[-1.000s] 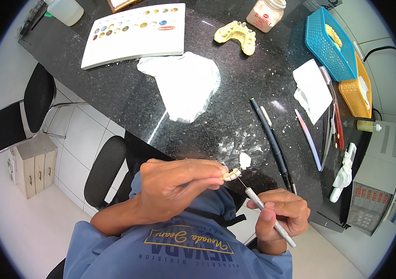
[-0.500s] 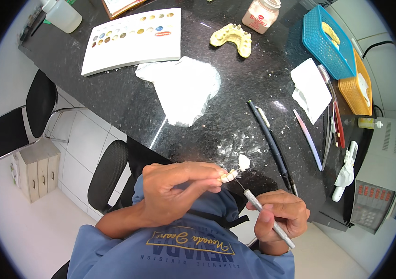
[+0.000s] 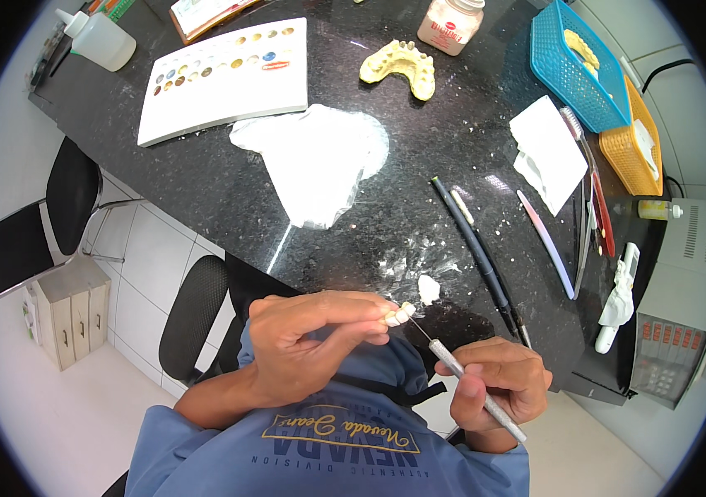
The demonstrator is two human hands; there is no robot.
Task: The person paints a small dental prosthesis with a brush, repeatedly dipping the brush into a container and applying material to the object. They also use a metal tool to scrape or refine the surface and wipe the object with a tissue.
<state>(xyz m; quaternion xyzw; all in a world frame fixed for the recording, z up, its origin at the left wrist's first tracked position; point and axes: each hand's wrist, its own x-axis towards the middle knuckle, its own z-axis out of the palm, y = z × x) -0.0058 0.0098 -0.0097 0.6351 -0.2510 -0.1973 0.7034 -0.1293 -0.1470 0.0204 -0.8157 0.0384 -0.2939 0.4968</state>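
Between the thumb and fingers of my left hand (image 3: 311, 335) is a small piece of tooth-shaped dental work (image 3: 400, 315), white to cream in colour. My right hand (image 3: 502, 381) grips a dental carving tool (image 3: 473, 385) by its thick silver handle. The tool's thin tip reaches up to the teeth; whether it touches them I cannot tell. Just beyond, a small white lump (image 3: 428, 289) lies on the dark speckled table (image 3: 402, 207) among white powder smears. Farther back sits a yellow dental arch model (image 3: 399, 68).
A white sheet (image 3: 320, 166) and a palette of coloured dots (image 3: 220, 79) lie at left. Slim dark tools (image 3: 477, 248) and a pink-blue handle (image 3: 545, 240) are at right, near a blue basket (image 3: 576, 66) and orange basket (image 3: 630, 157). A jar (image 3: 450, 25) stands behind.
The table and its things have shifted slightly left in the picture. Both hands keep their grips, with the tooth piece slightly turned and the tool's tip still beside it.
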